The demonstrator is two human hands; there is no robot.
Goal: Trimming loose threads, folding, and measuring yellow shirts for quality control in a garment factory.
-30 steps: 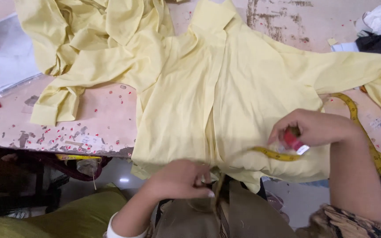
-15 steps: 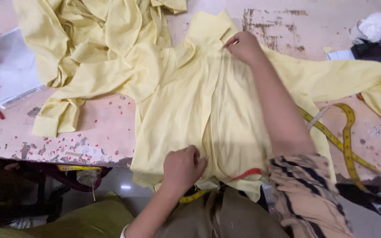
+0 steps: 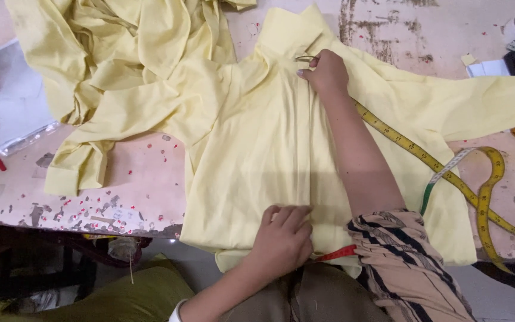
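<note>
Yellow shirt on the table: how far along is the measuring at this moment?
Done: the yellow shirt lies spread flat, front up, on the worn table. In hand: the right hand pins the measuring tape at the collar, while the left hand presses the bottom hem, where a red tape end shows. Left, seemingly: the second yellow garment lies crumpled at upper left, untouched.

My right arm stretches far up the middle, striped sleeve pushed to the elbow, right hand (image 3: pixel 326 73) knuckles-up with fingers pinched together. My left hand (image 3: pixel 282 238) lies palm down near me, fingers together, wrist bent.
</note>
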